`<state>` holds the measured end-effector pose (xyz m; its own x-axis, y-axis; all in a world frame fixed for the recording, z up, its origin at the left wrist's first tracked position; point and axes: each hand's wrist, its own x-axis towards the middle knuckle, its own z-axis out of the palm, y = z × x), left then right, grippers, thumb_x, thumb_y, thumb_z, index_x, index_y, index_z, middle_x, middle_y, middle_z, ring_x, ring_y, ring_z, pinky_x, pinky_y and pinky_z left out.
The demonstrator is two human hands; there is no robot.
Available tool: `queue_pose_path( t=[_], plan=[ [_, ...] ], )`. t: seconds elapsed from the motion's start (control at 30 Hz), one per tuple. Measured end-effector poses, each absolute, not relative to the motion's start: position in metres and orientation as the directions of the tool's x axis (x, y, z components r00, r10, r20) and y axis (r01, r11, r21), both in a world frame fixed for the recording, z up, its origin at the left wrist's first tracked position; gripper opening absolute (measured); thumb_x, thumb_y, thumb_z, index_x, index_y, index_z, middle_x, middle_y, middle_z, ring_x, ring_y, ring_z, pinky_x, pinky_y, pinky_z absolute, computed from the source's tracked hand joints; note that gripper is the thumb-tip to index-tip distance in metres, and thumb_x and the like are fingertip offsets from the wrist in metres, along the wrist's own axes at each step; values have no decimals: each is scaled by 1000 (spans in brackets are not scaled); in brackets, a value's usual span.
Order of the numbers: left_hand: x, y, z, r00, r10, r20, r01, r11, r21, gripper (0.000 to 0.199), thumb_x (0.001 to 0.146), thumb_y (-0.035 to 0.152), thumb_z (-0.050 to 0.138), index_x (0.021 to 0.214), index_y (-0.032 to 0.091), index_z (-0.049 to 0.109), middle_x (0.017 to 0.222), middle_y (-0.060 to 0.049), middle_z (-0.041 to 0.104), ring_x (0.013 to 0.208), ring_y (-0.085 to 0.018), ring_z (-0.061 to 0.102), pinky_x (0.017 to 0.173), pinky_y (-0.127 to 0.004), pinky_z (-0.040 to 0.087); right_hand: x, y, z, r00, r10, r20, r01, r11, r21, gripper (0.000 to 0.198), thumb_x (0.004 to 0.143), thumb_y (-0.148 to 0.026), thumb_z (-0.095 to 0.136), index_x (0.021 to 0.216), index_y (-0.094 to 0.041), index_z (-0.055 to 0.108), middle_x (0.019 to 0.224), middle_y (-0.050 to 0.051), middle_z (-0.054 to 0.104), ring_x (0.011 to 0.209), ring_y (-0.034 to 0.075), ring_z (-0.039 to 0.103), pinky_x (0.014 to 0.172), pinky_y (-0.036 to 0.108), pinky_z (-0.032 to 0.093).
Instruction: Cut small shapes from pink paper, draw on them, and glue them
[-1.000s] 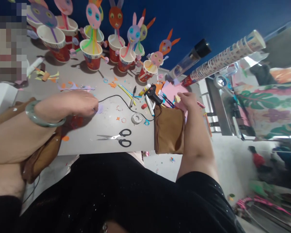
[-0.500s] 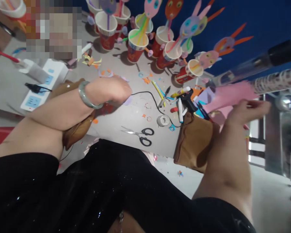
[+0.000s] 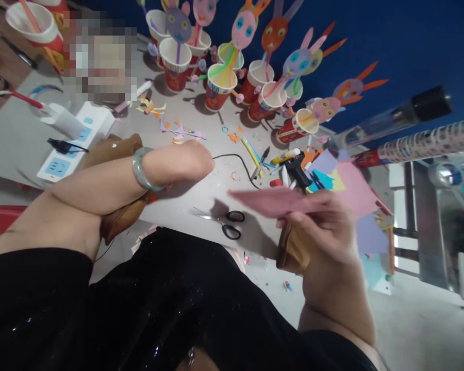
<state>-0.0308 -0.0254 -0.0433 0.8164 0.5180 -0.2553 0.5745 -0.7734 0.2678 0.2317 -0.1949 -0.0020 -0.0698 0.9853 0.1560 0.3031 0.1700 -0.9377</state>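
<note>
My right hand (image 3: 322,224) pinches a piece of pink paper (image 3: 272,201) between thumb and fingers, held above the tabletop to the right of the middle. Beneath and left of that paper lie black-handled scissors (image 3: 219,219), with their blades pointing left. My left hand (image 3: 187,161), a jade-coloured bangle at its wrist, is over the table on the left. Its back faces me and hides the fingers, so whatever they hold does not show. Brown sleeve covers (image 3: 294,252) lie under both forearms.
Red paper cups (image 3: 220,93) with straw-necked paper animal heads line the back. A glue gun (image 3: 298,170), markers and coloured sheets (image 3: 358,188) lie at right, near stacked cups (image 3: 421,144). A power strip (image 3: 75,141) sits left; paper scraps (image 3: 234,135) are scattered about.
My right hand has come from the coloured sheets at the right in towards the middle, bringing the pink paper over the table. My left hand stays in nearly the same place.
</note>
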Motion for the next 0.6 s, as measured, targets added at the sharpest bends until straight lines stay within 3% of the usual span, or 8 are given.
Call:
queue_pose_path(
  t=[0.03, 0.1, 0.23, 0.33, 0.4, 0.5, 0.6],
  plan=[
    [-31, -30, -38, 812, 511, -283, 574, -787, 226, 24, 68, 3, 54, 64, 16, 74, 62, -8, 65, 76, -22, 63, 75, -33, 40, 224, -191, -1, -177, 982, 69, 220, 108, -970, 24, 88, -34, 76, 87, -23, 54, 68, -1, 70, 56, 17, 70, 50, 28, 55],
    [-30, -39, -23, 781, 534, -325, 600, -786, 151, 27, 73, 2, 53, 73, 14, 77, 72, -10, 70, 79, -22, 64, 76, -34, 40, 211, -178, -5, -220, 974, -58, 139, -27, -990, 29, 88, -38, 76, 84, -22, 52, 65, -4, 68, 50, 13, 67, 49, 25, 53],
    [-31, -40, 17, 678, 698, -228, 724, -688, 47, 31, 92, 9, 47, 100, 2, 76, 95, -18, 73, 96, -26, 61, 84, -39, 40, 196, -151, -36, -129, 942, -310, 228, -276, -934, 35, 83, -45, 76, 88, -23, 48, 57, -6, 65, 47, 13, 66, 50, 24, 52],
    [-33, -32, 37, 514, 853, -90, 858, -508, 80, 32, 96, 26, 56, 110, 2, 74, 108, -22, 74, 101, -30, 61, 89, -43, 43, 190, -142, -60, 4, 944, -329, 289, -316, -904, 41, 82, -46, 72, 103, -25, 43, 54, -9, 62, 47, 18, 67, 49, 27, 52],
    [-33, -31, 41, 494, 867, -72, 869, -489, 75, 31, 97, 19, 51, 109, 2, 73, 108, -24, 73, 101, -32, 64, 87, -45, 45, 190, -142, -66, 34, 957, -289, 409, -277, -869, 46, 85, -42, 66, 119, -24, 41, 61, -7, 65, 49, 20, 69, 51, 30, 53],
    [-31, -41, 30, 697, 709, -105, 715, -697, 40, 37, 90, 1, 38, 103, 3, 73, 102, -22, 74, 94, -29, 67, 77, -40, 47, 192, -150, -62, 11, 991, -134, 723, -100, -683, 50, 90, -35, 59, 133, -18, 42, 82, 4, 74, 57, 20, 69, 57, 32, 50],
    [-29, -57, 8, 879, 426, -216, 452, -888, 85, 28, 93, 11, 46, 88, 13, 74, 87, -11, 74, 78, -23, 66, 66, -34, 42, 195, -167, -50, -38, 999, -11, 956, 33, -292, 34, 96, -35, 53, 124, -16, 56, 100, 12, 75, 67, 20, 69, 58, 30, 41]
  ],
)
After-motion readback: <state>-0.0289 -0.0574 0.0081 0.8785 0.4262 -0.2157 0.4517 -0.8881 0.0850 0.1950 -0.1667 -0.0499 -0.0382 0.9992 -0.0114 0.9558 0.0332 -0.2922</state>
